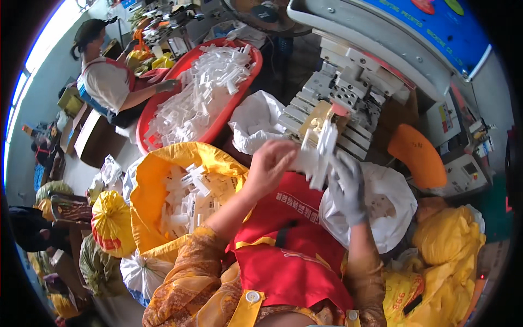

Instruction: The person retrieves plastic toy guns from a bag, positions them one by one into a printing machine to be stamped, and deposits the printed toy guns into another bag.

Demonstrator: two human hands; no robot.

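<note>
We see the bare left hand [269, 163] and gloved right hand [347, 185] both closed on a stack of white plastic parts [318, 155], held above the red apron [289, 240], just before the machine [343, 103]. We judge this a loading step; next requires alignment with the fixture. Fingertip contact is blurred; the yellow sack [180, 191] hides its depth

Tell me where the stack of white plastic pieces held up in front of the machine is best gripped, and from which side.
Probably at its lower end, from below and the sides. The stack of white plastic pieces stands tilted, its top leaning toward the grey machine. The bare left hand closes on its left side and the gloved right hand on its lower right, leaving the upper pieces free.
</note>
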